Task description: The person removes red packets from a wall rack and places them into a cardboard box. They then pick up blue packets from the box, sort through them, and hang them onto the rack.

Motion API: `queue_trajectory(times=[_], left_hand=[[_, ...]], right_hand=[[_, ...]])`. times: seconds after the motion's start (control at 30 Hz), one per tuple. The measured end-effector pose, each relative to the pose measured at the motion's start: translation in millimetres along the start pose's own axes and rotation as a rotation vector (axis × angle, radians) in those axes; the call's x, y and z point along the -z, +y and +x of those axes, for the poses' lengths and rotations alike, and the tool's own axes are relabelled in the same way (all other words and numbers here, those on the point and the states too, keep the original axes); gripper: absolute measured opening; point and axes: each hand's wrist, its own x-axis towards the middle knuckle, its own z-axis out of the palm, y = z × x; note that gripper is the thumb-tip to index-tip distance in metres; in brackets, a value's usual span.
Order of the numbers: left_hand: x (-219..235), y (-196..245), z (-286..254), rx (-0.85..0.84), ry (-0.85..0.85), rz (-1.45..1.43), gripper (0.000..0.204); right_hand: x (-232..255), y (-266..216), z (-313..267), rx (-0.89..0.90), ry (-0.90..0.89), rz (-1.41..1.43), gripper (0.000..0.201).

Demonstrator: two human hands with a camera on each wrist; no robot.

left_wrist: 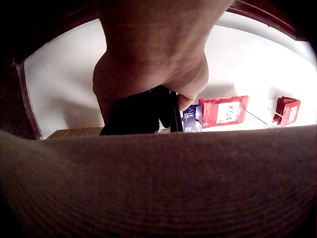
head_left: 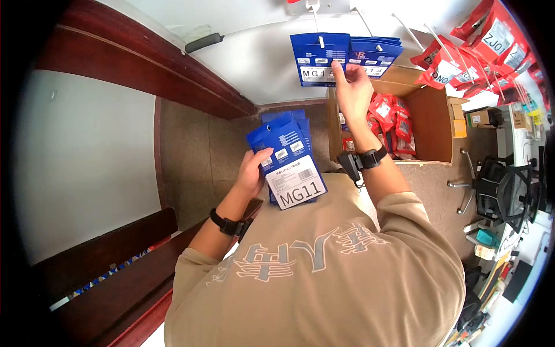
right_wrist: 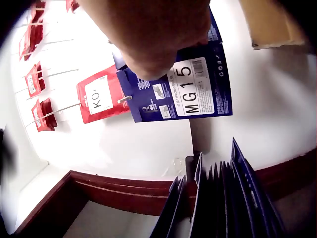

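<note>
My left hand (head_left: 252, 172) grips a fanned stack of blue packets in front of the shirt. The front one is a flat blue packet labelled MG11 (head_left: 296, 184), with a hang hole at its top. My right hand (head_left: 354, 95) reaches up and pinches the lower right edge of a blue packet labelled MG15 (head_left: 309, 58), which hangs on a wall hook. In the right wrist view the MG15 packet (right_wrist: 193, 89) has its hook through the top. Just right of it hang more blue packets (head_left: 381, 52), their label partly covered by the fingers.
Below the hooks stands an open cardboard box (head_left: 428, 124) with red packets (head_left: 384, 110) inside. More red packets (head_left: 491, 37) hang on rods at the right. A dark red wooden frame (head_left: 144, 52) runs along the left; an office chair (head_left: 503, 188) is at the far right.
</note>
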Motion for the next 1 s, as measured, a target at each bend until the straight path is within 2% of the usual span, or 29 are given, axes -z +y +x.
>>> queue_trajectory(times=[0.1, 0.17, 0.2, 0.23, 0.3, 0.37, 0.4, 0.5, 0.53, 0.57, 0.63, 0.7, 0.77, 0.83, 0.9, 1.0], left_hand=[[-4, -1, 0, -0.016, 0.009, -0.009, 0.028], [-6, 0, 1, -0.017, 0.01, 0.007, 0.027], [-7, 1, 2, -0.019, 0.007, 0.023, 0.025], [-9, 3, 4, -0.015, 0.008, 0.025, 0.025], [-17, 4, 7, -0.027, 0.022, 0.105, 0.022], [-29, 8, 9, -0.006, -0.014, 0.137, 0.022], [-34, 9, 11, 0.015, -0.044, 0.16, 0.022], [-55, -1, 22, 0.017, -0.117, 0.212, 0.022], [-61, -4, 26, 0.009, -0.151, 0.222, 0.022], [-69, -7, 31, 0.002, -0.181, 0.231, 0.022], [-83, -13, 41, 0.014, -0.232, 0.24, 0.022], [-103, -15, 46, 0.005, -0.24, 0.241, 0.022], [-116, -25, 54, 0.017, -0.263, 0.235, 0.026], [-129, -34, 63, 0.035, -0.285, 0.23, 0.03], [-141, -43, 69, 0.087, -0.275, 0.114, 0.034], [-176, -46, 67, 0.083, -0.354, 0.086, 0.038]], right_hand=[[14, 3, -9, 0.029, -0.037, 0.015, 0.049], [29, 10, -18, 0.17, -0.082, -0.144, 0.052], [37, 17, -24, 0.147, -0.174, -0.089, 0.057], [46, 8, -35, 0.142, -0.174, -0.088, 0.057], [72, -21, -62, -0.064, -0.608, -0.103, 0.062], [87, -32, -86, -0.013, -0.802, -0.199, 0.064], [93, -36, -93, -0.052, -0.841, -0.184, 0.064], [115, -3, -91, -0.096, -0.747, -0.085, 0.062], [122, 3, -87, -0.11, -0.708, 0.046, 0.053], [137, 6, -81, -0.225, -0.715, 0.193, 0.04], [170, 7, -68, -0.229, -0.67, 0.285, 0.031], [210, 4, -54, -0.296, -0.553, 0.36, 0.028], [240, 9, -43, -0.254, -0.343, 0.503, 0.027], [269, 13, -29, -0.285, -0.259, 0.609, 0.028], [285, 13, -24, -0.315, -0.222, 0.673, 0.027], [300, 17, -24, -0.35, -0.277, 0.816, 0.027]])
